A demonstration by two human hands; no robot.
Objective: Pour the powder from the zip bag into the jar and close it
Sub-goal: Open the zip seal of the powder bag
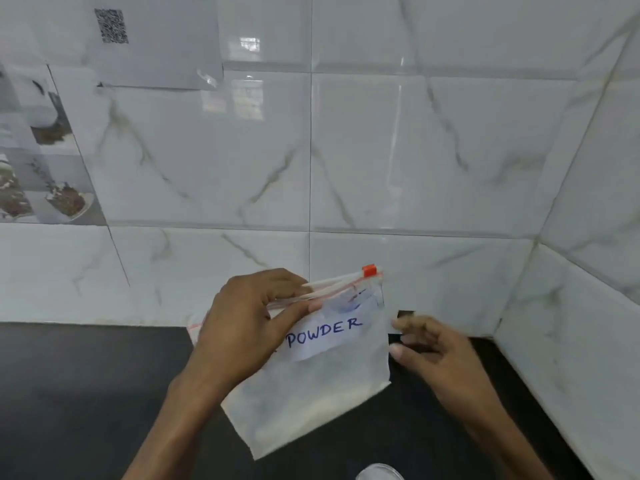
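Observation:
A clear zip bag [322,389] with white powder and a paper label reading "POWDER" hangs in the air above the black counter. My left hand [246,327] pinches its top edge near the zip track, thumb in front. The orange slider [369,270] sits at the bag's right end. My right hand [436,355] hovers just right of the bag with fingers loosely curled, holding nothing. At the bottom edge a curved clear rim, possibly the jar [379,472], barely shows.
The black counter [86,393] runs to a white marble-tiled wall [381,150] behind and on the right, forming a corner. A paper sheet with a QR code [111,26] is stuck on the wall at upper left.

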